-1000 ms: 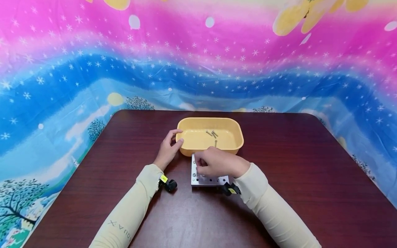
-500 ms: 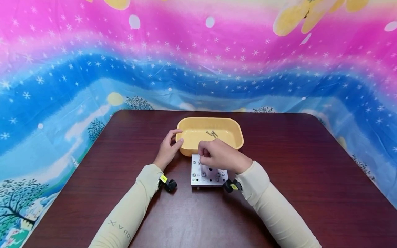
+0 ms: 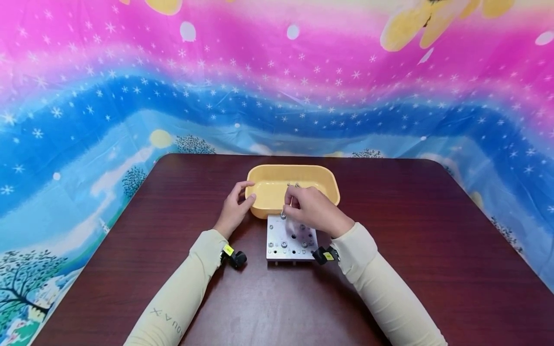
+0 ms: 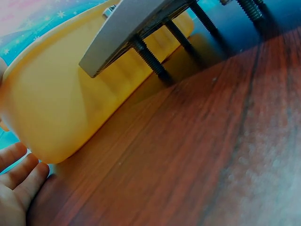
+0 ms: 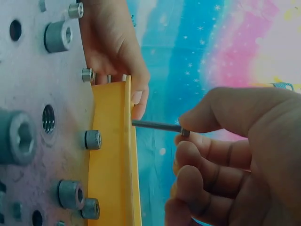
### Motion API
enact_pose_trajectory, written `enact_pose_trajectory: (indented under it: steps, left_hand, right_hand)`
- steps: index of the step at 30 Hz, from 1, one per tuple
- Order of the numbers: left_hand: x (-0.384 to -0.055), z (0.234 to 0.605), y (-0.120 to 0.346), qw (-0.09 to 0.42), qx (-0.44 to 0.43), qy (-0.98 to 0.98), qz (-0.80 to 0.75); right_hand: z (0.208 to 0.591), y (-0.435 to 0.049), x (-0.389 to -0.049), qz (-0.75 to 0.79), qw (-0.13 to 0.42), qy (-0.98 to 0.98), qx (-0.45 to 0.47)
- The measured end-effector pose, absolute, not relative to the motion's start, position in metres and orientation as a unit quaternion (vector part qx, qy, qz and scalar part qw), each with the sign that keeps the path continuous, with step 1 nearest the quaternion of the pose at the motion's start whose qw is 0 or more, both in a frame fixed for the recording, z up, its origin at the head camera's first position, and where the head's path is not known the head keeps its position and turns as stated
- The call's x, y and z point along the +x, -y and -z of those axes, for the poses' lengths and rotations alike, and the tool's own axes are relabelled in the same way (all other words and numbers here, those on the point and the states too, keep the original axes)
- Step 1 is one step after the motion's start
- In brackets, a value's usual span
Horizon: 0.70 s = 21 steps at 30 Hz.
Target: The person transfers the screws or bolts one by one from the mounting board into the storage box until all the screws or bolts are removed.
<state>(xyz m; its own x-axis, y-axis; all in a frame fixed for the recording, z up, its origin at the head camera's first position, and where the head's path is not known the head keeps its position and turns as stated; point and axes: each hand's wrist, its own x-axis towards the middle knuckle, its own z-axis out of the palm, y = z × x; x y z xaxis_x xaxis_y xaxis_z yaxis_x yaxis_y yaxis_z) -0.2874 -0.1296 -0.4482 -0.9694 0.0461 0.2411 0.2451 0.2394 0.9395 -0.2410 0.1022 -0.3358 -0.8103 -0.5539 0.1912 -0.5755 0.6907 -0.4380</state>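
My left hand [image 3: 233, 209] holds the left end of a yellow plastic tray [image 3: 264, 211]; its thumb lies at the rim. Between the thumb and index finger of my right hand [image 3: 318, 206] is a thin metal screw [image 5: 157, 125], pinched by its head, with the shank pointing away from the fingers. That hand is above the near rim of the tray, just past a silver metal plate [image 3: 279, 235]. Socket-head bolts [image 5: 57, 36] of different sizes stand in the plate beside bare holes. Threaded shanks [image 4: 150, 59] stick out below it.
Inside the tray, loose screws [image 3: 296, 184] show partly behind my right hand. The dark wooden table [image 3: 411, 206] extends on both sides. A patterned cloth [image 3: 277, 86] hangs behind it. Each wrist wears a small black camera [image 3: 237, 259].
My right hand has lifted off the left part of the plate and moved back and right, over the tray's near rim, with the screw pinched in it. My left hand has stayed on the tray.
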Motion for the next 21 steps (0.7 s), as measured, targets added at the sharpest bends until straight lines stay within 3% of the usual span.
enact_pose_trajectory:
  steps: [21]
  left_hand:
    - [-0.286, 0.448, 0.131, 0.074, -0.092, 0.782, 0.612]
  right_hand:
    - [0.339, -0.113, -0.253, -0.282, 0.024, 0.933, 0.224]
